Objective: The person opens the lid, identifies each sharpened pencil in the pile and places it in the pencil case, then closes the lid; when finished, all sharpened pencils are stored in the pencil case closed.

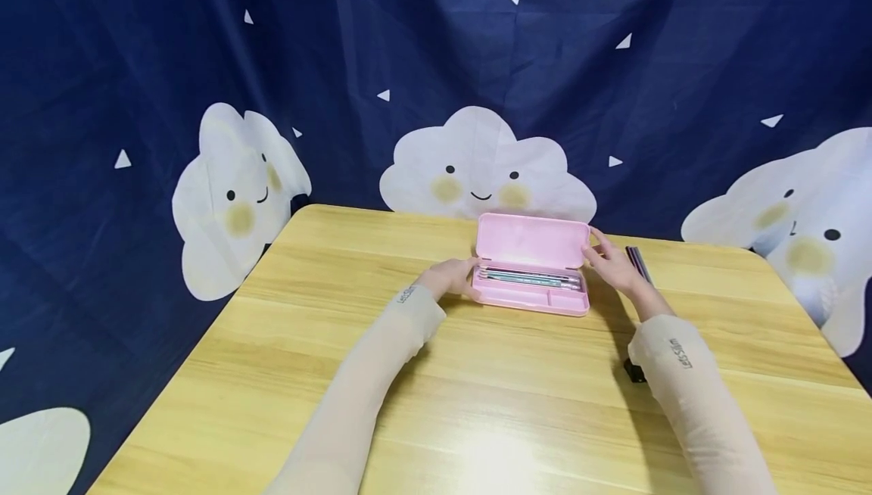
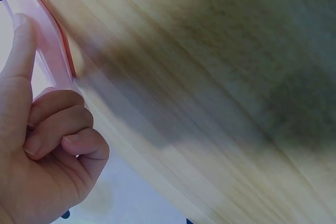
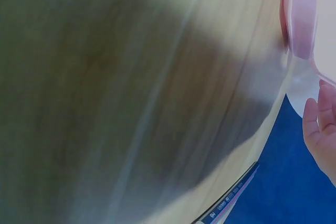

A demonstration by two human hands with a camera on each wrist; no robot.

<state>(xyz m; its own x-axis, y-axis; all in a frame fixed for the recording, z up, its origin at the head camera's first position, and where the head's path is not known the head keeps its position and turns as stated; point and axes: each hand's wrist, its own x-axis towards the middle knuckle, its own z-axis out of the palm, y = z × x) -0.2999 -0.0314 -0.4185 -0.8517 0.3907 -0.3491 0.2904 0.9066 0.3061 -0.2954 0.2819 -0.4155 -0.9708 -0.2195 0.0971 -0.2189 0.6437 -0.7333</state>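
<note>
A pink pencil case (image 1: 514,297) lies at the back of the table with its lid (image 1: 534,239) raised. Several pencils (image 1: 527,278) lie side by side in its long rear compartment; bare pink shows in the front compartments. My left hand (image 1: 450,277) holds the case's left end. In the left wrist view the thumb (image 2: 22,45) lies straight along the case wall while the other fingers curl by its corner. On the other side, my right hand (image 1: 613,264) holds the right edge of the lid, fingertips (image 3: 311,109) close at that edge in the right wrist view.
Several dark pencils (image 1: 638,264) lie together on the wooden table (image 1: 272,374), just beyond the right hand. A small black object (image 1: 635,371) is partly hidden under the right sleeve. A dark blue cloth (image 1: 436,41) with clouds hangs behind the table.
</note>
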